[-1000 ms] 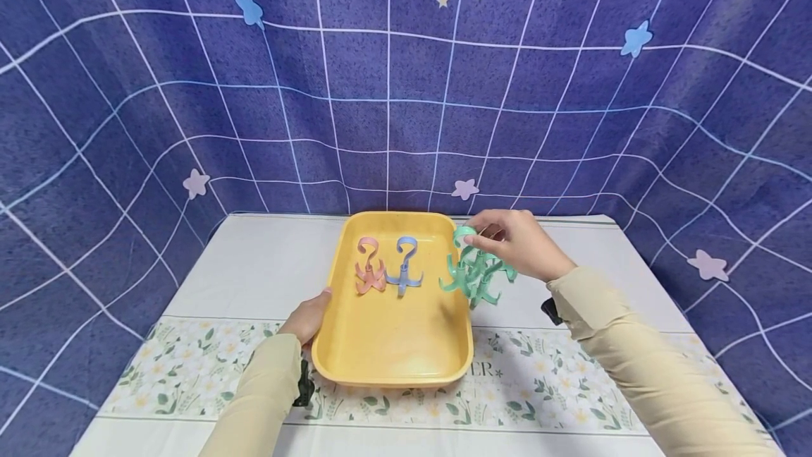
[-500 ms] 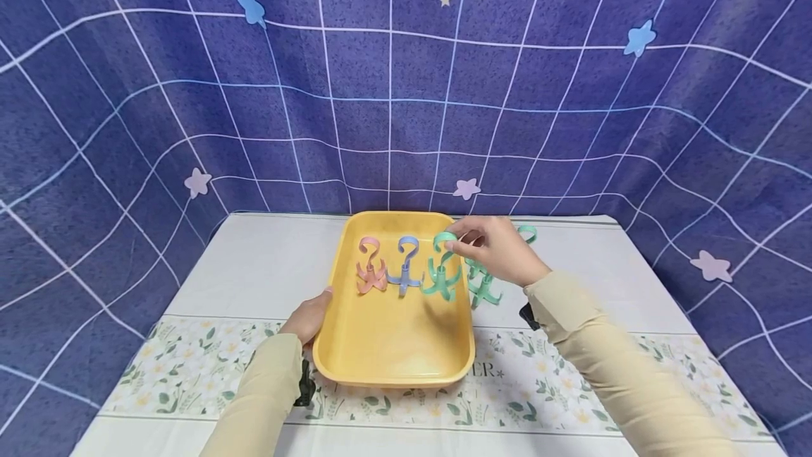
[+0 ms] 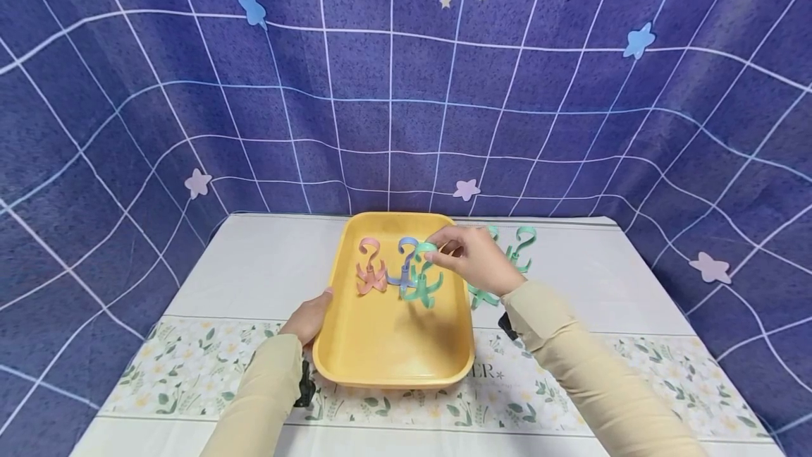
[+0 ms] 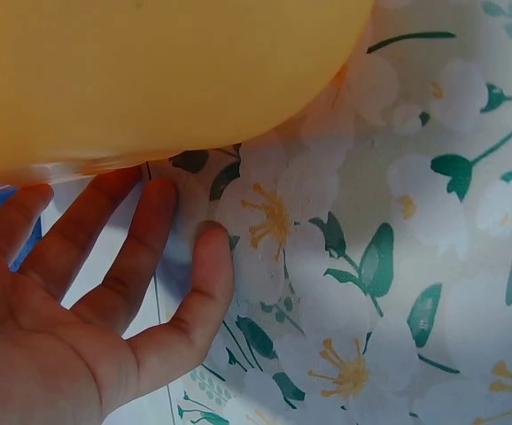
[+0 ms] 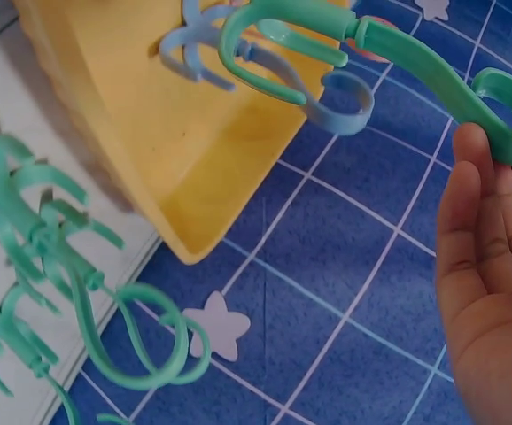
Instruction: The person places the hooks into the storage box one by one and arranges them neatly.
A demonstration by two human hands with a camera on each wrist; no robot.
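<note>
A yellow tray (image 3: 393,371) lies in the middle of the table. In its far half a pink hook (image 3: 370,268) and a blue hook (image 3: 406,254) stand side by side. My right hand (image 3: 468,259) pinches the top loop of a green hook (image 3: 421,282) and holds it in the tray just right of the blue hook (image 5: 331,102). In the right wrist view my fingers (image 5: 491,257) hold the green hook (image 5: 389,44) at its curved end. My left hand (image 3: 310,316) rests on the tray's left edge, its fingers (image 4: 141,239) straight beneath the tray (image 4: 150,71).
Several more green hooks (image 3: 509,259) lie on the white tablecloth (image 3: 254,266) right of the tray, also in the right wrist view as green hooks (image 5: 52,239). A floral band runs along the table's near side. A blue grid backdrop hangs behind.
My right hand has carried one green hook leftwards from the cluster on the table into the tray, down beside the blue hook. The left hand has stayed at the tray's edge.
</note>
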